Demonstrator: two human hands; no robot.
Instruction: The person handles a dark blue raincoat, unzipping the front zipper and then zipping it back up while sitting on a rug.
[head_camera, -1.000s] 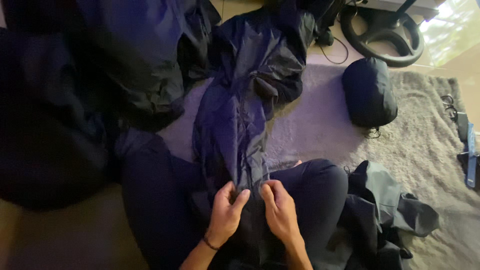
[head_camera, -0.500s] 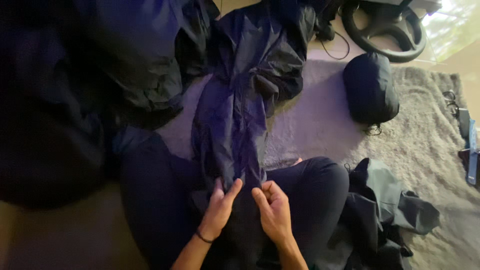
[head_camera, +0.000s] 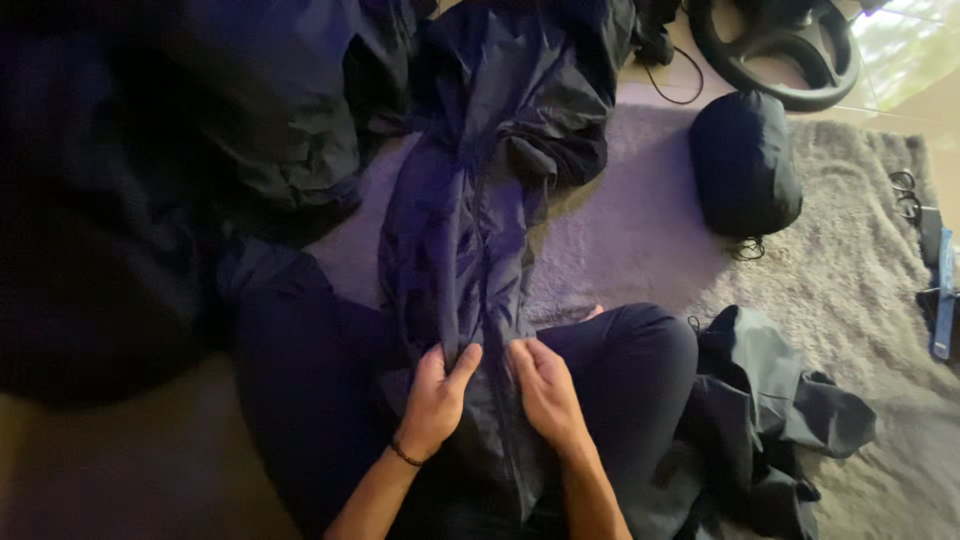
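Note:
A long dark navy garment (head_camera: 470, 200) of thin shiny fabric lies stretched from my lap away over a grey rug (head_camera: 640, 230). My left hand (head_camera: 437, 398) pinches its near end, thumb on top. Right beside it, my right hand (head_camera: 545, 392) grips the same fabric, fingers curled over a fold. Both hands rest on my crossed legs in dark trousers (head_camera: 620, 360). The garment's far end bunches up near the top of the view.
A large heap of dark fabric (head_camera: 170, 160) fills the left side. A stuffed black pouch (head_camera: 745, 165) lies on the rug at right. Another crumpled dark garment (head_camera: 770, 410) sits by my right knee. A black ring-shaped base (head_camera: 780, 50) and cables are beyond.
Both hands have slid slightly up along the fabric and closer to its centre seam. The garment looks a little more drawn out.

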